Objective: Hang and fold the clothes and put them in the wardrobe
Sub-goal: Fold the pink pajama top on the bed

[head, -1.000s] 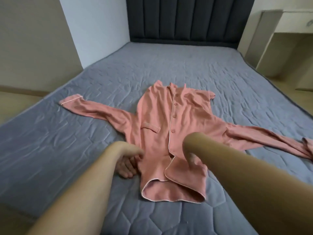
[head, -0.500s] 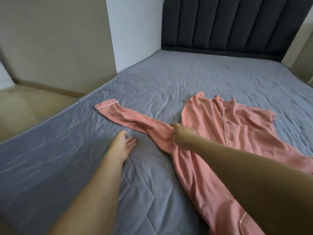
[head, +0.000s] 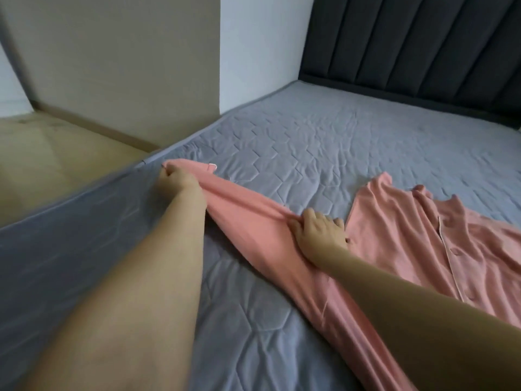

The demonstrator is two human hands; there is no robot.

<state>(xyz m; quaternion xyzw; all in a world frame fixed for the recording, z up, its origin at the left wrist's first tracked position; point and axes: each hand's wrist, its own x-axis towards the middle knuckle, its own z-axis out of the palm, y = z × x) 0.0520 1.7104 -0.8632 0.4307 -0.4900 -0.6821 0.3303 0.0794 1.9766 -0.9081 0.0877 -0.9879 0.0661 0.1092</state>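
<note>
Left hand has its fingers curled round the cuff end of the pink shirt's sleeve, pinching it right at the mattress edge. Half a second ago that hand was just lying flat on the bed with nothing in it, so it's picked up the cuff since. Right hand is further down the same sleeve, near the shoulder, fingers bunched into the fabric and gripping it, pretty much where it was before. Between the two hands the sleeve is now pulled out straighter. My guess is it's being tensioned so it can fold in over the body.

The rest of the pink shirt lies button side up on the grey bed, just right of the right hand.

Room-wise: the bed's drop-off is directly under the left hand, floor beyond it. Away from both hands, toward the dark headboard, there's a wide stretch of quilt.
</note>
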